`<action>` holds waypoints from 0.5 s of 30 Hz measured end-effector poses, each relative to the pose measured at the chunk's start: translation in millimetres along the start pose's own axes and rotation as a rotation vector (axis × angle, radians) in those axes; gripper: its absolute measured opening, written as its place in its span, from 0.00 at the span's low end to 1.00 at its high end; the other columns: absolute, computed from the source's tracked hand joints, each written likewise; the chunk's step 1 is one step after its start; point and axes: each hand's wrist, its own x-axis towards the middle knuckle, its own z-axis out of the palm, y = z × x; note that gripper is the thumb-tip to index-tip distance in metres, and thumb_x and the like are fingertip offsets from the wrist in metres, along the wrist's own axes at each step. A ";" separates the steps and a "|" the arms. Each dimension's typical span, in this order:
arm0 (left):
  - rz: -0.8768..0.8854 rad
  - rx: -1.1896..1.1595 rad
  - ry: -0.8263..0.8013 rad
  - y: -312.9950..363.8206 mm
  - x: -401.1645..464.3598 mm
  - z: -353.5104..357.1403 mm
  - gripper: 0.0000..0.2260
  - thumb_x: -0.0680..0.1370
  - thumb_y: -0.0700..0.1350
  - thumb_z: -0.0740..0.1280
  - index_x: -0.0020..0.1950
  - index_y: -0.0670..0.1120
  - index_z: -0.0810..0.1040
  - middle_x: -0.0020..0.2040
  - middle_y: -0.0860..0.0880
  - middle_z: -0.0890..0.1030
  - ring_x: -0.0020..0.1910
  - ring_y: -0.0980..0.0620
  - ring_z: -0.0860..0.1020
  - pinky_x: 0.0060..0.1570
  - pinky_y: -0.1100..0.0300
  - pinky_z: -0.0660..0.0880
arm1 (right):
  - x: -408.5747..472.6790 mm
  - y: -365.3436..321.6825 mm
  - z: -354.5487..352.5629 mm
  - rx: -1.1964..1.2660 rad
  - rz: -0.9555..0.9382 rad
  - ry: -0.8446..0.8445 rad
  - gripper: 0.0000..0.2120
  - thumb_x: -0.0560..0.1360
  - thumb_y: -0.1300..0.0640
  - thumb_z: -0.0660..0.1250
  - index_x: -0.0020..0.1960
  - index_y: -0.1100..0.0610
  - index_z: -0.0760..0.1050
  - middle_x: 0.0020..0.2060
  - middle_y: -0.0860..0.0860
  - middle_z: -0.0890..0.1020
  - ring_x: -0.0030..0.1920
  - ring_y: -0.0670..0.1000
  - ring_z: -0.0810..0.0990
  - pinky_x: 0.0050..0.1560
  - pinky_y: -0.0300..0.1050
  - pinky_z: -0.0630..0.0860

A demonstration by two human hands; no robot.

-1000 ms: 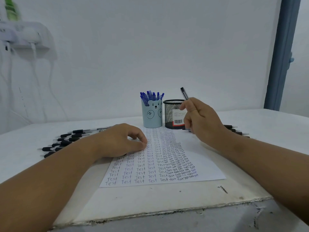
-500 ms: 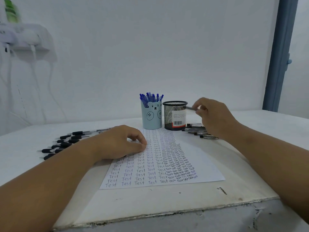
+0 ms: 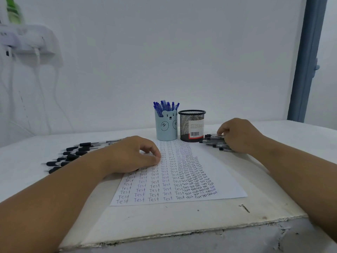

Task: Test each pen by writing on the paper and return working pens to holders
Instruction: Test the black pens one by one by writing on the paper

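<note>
While the paper (image 3: 182, 172) lies centre w/ left hand (image 3: 131, 156) resting on its upper-left part, fingers loosely curled, holding nothing, right hand (image 3: 237, 136) sits on the black pens (image 3: 213, 141) right of the mesh holder (image 3: 191, 125), fingertips down; grip unclear. Blue holder (image 3: 166, 127) just left of mesh one. More pens (image 3: 76, 154) left of paper. Table edge (image 3: 182, 232) near.

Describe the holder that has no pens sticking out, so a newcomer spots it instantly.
Start at the sheet of paper covered in "Test" in the middle of the white table. Two holders stand at its far edge. It is the right one, the black mesh cup with a barcode label, beside the light blue bear-face holder full of blue pens.
</note>
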 end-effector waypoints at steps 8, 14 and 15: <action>0.015 -0.003 0.001 -3.8 3.0 0.4 0.02 0.77 0.53 0.72 0.47 0.58 0.85 0.46 0.66 0.82 0.36 0.75 0.75 0.47 0.64 0.69 | -17.6 -28.0 11.7 0.161 -0.334 0.140 0.12 0.80 0.63 0.62 0.53 0.53 0.82 0.52 0.49 0.81 0.56 0.50 0.78 0.61 0.46 0.73; 0.061 0.024 0.129 -9.4 5.6 -5.4 0.03 0.79 0.50 0.71 0.48 0.58 0.85 0.49 0.63 0.84 0.49 0.71 0.78 0.55 0.66 0.73 | -40.7 -53.5 23.3 0.185 -0.593 -0.089 0.07 0.80 0.51 0.66 0.56 0.47 0.81 0.53 0.40 0.79 0.55 0.39 0.76 0.60 0.38 0.71; 0.058 0.024 0.191 -11.5 6.0 -8.2 0.05 0.80 0.49 0.69 0.49 0.59 0.84 0.50 0.63 0.83 0.49 0.70 0.78 0.53 0.68 0.71 | -41.8 -55.3 24.3 0.163 -0.604 -0.162 0.08 0.80 0.48 0.66 0.58 0.46 0.80 0.55 0.39 0.78 0.58 0.39 0.74 0.62 0.38 0.69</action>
